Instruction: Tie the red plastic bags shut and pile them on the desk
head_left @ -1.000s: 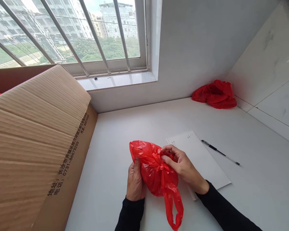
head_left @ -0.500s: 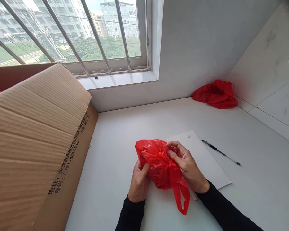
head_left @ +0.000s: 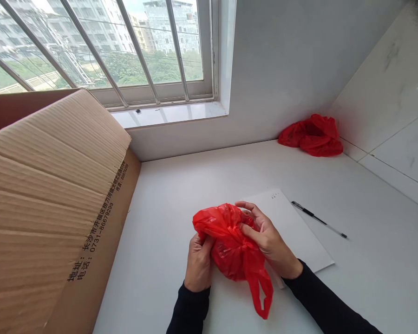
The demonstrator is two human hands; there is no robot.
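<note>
**A:** So what actually changed in that last second? Looked about the same to me.

**B:** Small stuff. The crinkly red plastic bag got pulled in a little and rolled, so the loose handle loop that had dangled way down toward the near edge of the white worktop was hanging shorter and off to the right. The left hand went from just cupping the side to curling its fingers tight into the plastic. The right hand was pinching the knotted neck on top between thumb and fingertips, other fingers half spread.

**A:** Meaning?

**B:** My guess, it was working the knot, with the bundle gathered tighter than a second earlier.

**A:** Where was the bag sitting?

**B:** Near the front edge, roughly mid-worktop, overlapping the near-left corner of a white sheet of paper.

**A:** Room to move?

**B:** Left was boxed in by a big brown cardboard box with its flap hanging over. A black pen lay just right of the paper. A second crumpled red plastic bag was well away in the far right corner by the tiled wall. The middle back toward the window sill was open.
</note>
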